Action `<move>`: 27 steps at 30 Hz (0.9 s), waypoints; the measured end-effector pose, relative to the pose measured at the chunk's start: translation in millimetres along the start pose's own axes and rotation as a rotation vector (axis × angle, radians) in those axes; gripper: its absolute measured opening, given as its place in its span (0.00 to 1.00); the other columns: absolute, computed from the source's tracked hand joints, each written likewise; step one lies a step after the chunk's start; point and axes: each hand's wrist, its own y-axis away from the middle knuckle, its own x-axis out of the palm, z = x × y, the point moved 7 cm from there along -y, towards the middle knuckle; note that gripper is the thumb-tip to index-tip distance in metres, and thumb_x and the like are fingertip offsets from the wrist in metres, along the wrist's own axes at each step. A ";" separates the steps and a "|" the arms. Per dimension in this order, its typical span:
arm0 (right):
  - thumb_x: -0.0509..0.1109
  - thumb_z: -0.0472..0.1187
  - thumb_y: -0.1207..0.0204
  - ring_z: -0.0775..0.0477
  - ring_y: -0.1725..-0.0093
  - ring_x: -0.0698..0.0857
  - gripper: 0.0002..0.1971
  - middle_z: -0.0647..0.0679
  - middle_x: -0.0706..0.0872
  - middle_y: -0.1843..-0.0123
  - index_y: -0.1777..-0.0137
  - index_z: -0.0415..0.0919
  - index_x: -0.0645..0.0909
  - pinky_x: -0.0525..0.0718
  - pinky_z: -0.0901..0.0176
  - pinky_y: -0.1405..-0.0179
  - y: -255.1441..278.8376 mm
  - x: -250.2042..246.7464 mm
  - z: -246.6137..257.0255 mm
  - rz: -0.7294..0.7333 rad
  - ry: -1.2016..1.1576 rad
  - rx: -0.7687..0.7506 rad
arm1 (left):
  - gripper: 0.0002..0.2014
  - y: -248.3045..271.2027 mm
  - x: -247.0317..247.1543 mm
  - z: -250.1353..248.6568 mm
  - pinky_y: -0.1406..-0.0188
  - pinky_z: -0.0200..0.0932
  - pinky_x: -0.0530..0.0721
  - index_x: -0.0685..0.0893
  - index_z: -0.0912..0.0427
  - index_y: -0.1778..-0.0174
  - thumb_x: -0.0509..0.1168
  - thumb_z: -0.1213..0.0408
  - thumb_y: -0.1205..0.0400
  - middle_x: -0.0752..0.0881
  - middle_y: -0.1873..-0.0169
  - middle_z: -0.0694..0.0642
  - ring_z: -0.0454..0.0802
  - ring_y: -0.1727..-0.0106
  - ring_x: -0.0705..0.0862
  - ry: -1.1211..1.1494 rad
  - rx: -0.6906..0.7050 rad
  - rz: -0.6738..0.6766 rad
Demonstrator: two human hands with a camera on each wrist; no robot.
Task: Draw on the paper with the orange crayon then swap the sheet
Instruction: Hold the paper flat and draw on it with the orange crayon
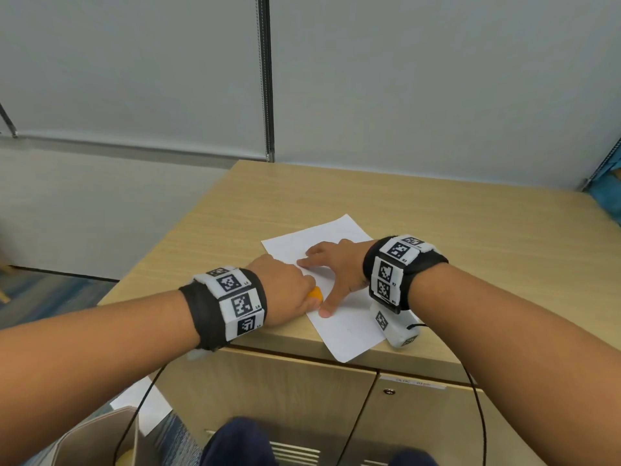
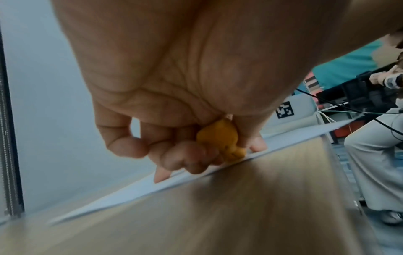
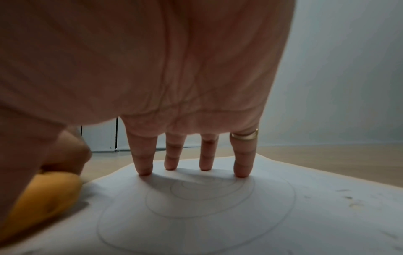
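The cabinet top [image 1: 437, 223] carries a white sheet [image 1: 349, 334] lying askew near its front edge, one corner hanging just over the edge. A faint spiral [image 3: 196, 198] is drawn on the sheet. The right hand [image 1: 336, 267] lies spread on the sheet with straight fingers [image 3: 142, 155], their tips pressing the paper; a gold ring [image 3: 244, 135] sits on one finger. The left hand [image 1: 285, 290] rests at the sheet's left edge, fingers curled round the orange crayon [image 2: 220, 139], whose tip touches the paper beside the right thumb.
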 end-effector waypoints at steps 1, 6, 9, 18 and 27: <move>0.80 0.68 0.34 0.40 0.14 0.58 0.57 0.59 0.49 0.10 0.10 0.62 0.50 0.63 0.38 0.20 0.9 0.1 -0.1 0.001 0.002 -0.001 | 0.25 -4.2 -1.0 3.6 0.54 0.49 0.70 0.78 0.53 0.38 0.42 0.41 0.11 0.86 0.47 0.54 0.53 0.54 0.79 0.013 -0.016 0.026; 0.80 0.67 0.33 0.40 0.15 0.60 0.54 0.59 0.51 0.10 0.12 0.67 0.52 0.68 0.36 0.25 3.4 -1.0 2.1 0.003 0.000 -0.006 | 0.26 -27.2 0.2 52.7 0.55 0.49 0.79 0.80 0.53 0.40 0.42 0.42 0.12 0.83 0.57 0.51 0.51 0.56 0.82 -0.034 -0.185 0.128; 0.80 0.67 0.33 0.40 0.14 0.59 0.56 0.58 0.49 0.10 0.11 0.64 0.50 0.66 0.37 0.23 2.0 -1.2 1.5 0.009 0.023 0.001 | 0.24 -17.9 -1.3 28.6 0.52 0.49 0.78 0.80 0.54 0.40 0.44 0.44 0.11 0.84 0.55 0.53 0.53 0.56 0.82 -0.004 -0.097 0.088; 0.81 0.67 0.35 0.38 0.15 0.61 0.56 0.59 0.50 0.10 0.12 0.68 0.50 0.68 0.34 0.24 1.4 -0.3 1.5 0.012 0.023 -0.005 | 0.25 -23.6 0.7 47.8 0.53 0.51 0.73 0.78 0.54 0.37 0.41 0.43 0.11 0.84 0.52 0.53 0.54 0.54 0.81 -0.078 -0.139 0.099; 0.81 0.67 0.35 0.40 0.15 0.60 0.58 0.59 0.50 0.10 0.11 0.64 0.49 0.67 0.36 0.23 0.9 -1.2 1.1 0.016 0.024 0.009 | 0.25 -16.3 -3.7 29.3 0.52 0.50 0.73 0.78 0.52 0.36 0.42 0.42 0.11 0.85 0.49 0.54 0.54 0.49 0.83 -0.008 -0.082 0.122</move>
